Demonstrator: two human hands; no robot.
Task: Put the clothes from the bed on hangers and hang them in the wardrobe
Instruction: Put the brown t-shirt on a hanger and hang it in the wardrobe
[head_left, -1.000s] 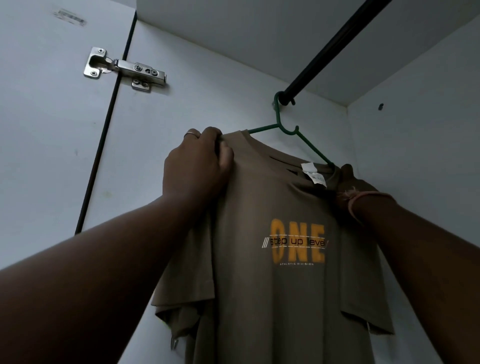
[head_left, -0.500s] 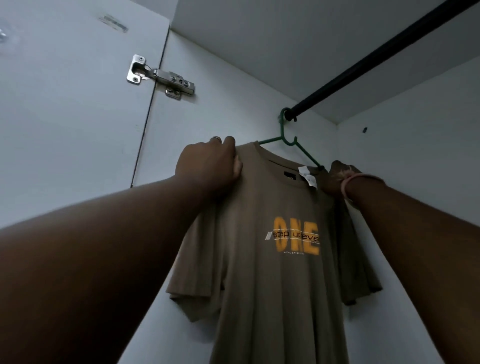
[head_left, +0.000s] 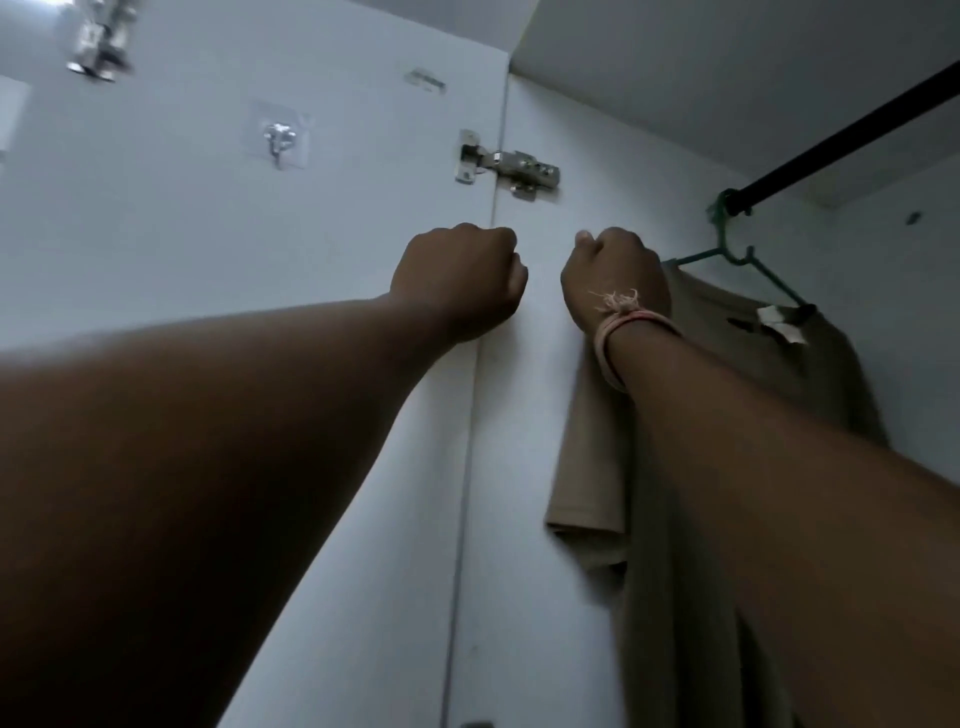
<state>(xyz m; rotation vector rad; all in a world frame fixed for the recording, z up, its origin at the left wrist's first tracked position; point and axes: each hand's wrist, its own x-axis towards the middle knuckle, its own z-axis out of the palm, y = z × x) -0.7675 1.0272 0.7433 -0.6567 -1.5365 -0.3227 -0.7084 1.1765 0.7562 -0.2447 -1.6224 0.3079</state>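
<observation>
Up inside the wardrobe, a tan T-shirt hangs on a green hanger, whose hook sits over the black rail near the rail's left end. Shirt drapes close to the white side panel; a sleeve falls beside it. Collar label shows white at the neck.

Left hand: fingers curled into a loose fist, nothing visible in it, raised in front of the seam between the door and the side panel, apart from the shirt. Right hand: also curled, knuckles toward the camera, at the shirt's near shoulder. Cannot tell whether it pinches the fabric or only overlaps it; the fingers are hidden behind the back of the hand. Thread band at that wrist.

Judgement: this garment looks hung; step in hand is the release and settling. To do it well, the person should let go gently so the hanger does not swing or tip, check that both shoulders sit evenly on the hanger arms, and see that the hook is fully seated over the rail. Sliding the hanger a little along the rail would leave room for what follows. Bed and remaining clothes are out of view.
</observation>
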